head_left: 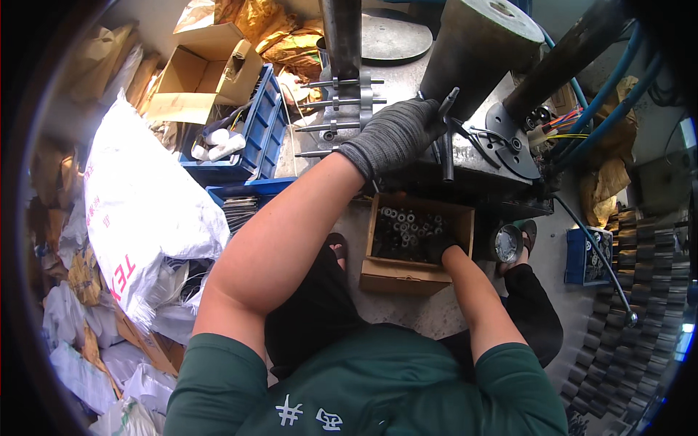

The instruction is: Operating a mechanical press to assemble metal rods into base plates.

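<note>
My left hand, in a grey knit glove, reaches over the metal machine bed. Its fingers are closed around a dark metal rod beside the big steel cylinder. Left of this hand, several thin pointed pins lie crosswise in an upright metal holder. My right hand, in a dark glove, is down inside an open cardboard box on the floor between my feet. Small round metal parts with holes fill the box around it. The right fingers are hidden in the dark there.
Blue crates and an open carton stand on the left, beside a large white sack. A round metal tin sits near my right foot. Blue hoses curve at the right, above stacked metal pieces.
</note>
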